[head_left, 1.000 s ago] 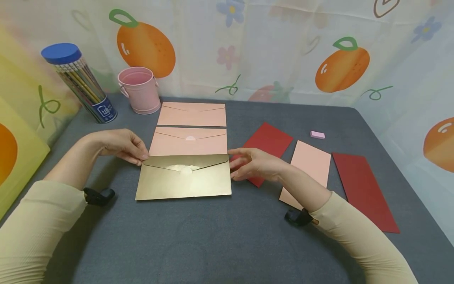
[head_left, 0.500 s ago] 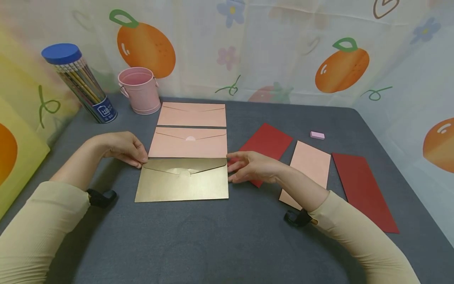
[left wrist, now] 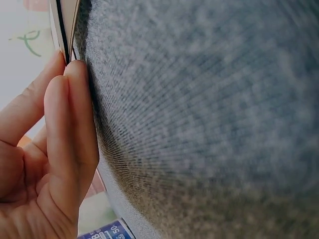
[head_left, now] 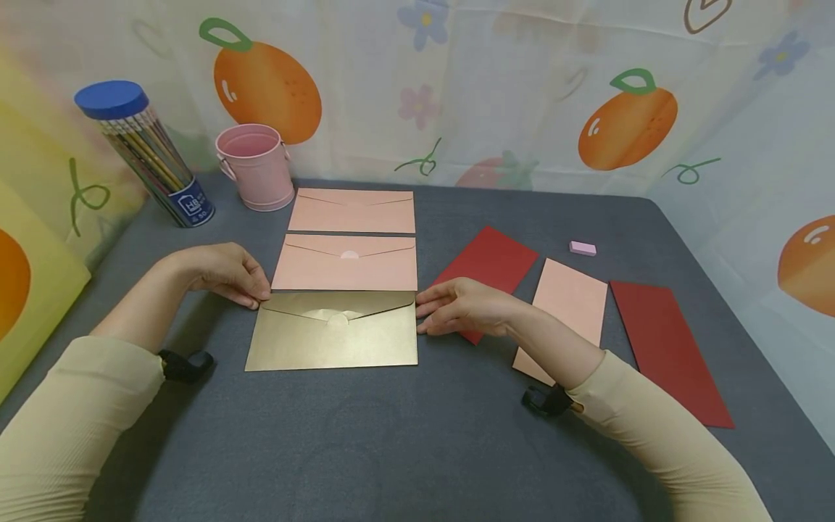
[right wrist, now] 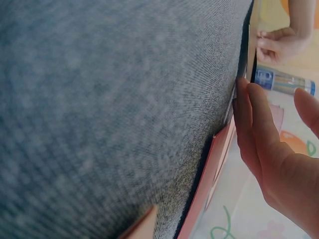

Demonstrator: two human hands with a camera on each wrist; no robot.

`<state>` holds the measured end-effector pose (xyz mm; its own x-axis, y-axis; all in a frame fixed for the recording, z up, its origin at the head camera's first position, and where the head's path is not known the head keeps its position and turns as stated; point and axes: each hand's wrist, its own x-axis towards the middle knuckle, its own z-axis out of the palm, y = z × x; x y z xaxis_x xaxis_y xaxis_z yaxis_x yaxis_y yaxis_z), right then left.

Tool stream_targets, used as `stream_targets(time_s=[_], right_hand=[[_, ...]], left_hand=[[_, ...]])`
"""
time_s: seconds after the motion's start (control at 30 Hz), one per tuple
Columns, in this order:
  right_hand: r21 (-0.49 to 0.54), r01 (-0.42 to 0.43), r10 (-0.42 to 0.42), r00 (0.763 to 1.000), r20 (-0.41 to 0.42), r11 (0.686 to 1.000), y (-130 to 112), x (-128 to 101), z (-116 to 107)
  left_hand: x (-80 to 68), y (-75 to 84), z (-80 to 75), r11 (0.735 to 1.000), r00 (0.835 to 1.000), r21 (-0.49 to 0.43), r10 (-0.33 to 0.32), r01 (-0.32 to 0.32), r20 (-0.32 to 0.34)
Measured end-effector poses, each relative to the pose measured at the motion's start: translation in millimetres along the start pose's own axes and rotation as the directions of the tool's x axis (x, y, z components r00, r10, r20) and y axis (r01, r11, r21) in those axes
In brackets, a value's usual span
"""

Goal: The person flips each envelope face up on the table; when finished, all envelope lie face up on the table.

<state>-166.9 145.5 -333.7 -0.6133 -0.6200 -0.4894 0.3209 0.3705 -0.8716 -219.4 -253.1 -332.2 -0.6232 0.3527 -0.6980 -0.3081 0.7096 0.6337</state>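
Note:
A gold envelope [head_left: 333, 341] lies flap side up on the table, its top edge against a pink envelope [head_left: 346, 272] with a round pale seal. Behind that one is another pink envelope [head_left: 352, 210], across a thin gap. At the gold envelope's upper left corner, my left hand [head_left: 228, 275] pinches the edge between thumb and fingertips; the left wrist view shows the fingers [left wrist: 75, 109] closed up around that edge. My right hand [head_left: 466, 308] lies along the right edge with fingers extended against it, and its thumb [right wrist: 306, 109] stands apart in the right wrist view.
Right of the envelopes lie a red envelope [head_left: 489, 257] partly under my right hand, a pink one [head_left: 570, 297] partly under the forearm, and another red one [head_left: 672, 348]. A small pink eraser [head_left: 583, 248], a pink bucket [head_left: 257, 170] and a pencil tub [head_left: 153, 156] stand farther back.
The gold envelope has slid slightly toward me and left, straightening under the middle pink envelope and showing more of it. Both hands moved along with it; in the last half second they barely move.

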Motion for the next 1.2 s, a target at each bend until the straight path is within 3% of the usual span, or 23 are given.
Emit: stream_targets(time_s=[0.33,0.7,1.03,1.2], right_hand=[[0.009,-0.004,0.004,1.000,-0.010,1.000,2.0,0.8,-0.8],[-0.008,0.011,-0.011,1.000,0.002,1.000,1.0,-2.9,-2.6],[-0.011,0.010,-0.010,1.000,0.000,1.000,0.9,-4.4,-4.7],[-0.012,0.032,-0.032,0.999,0.002,0.999,-0.4,-7.3,-7.0]], left_hand=[[-0.4,-3.2,-1.7,0.999,0.999,0.017,0.042,-0.041,-0.034],[-0.5,-3.3,-1.4,0.999,0.998,0.016,0.042,-0.041,-0.044],[-3.3,-0.5,-1.3,0.998,0.997,0.020,0.052,-0.051,-0.064],[-7.3,6.4,-1.2,0.995,0.991,0.048,0.092,-0.088,-0.092]])
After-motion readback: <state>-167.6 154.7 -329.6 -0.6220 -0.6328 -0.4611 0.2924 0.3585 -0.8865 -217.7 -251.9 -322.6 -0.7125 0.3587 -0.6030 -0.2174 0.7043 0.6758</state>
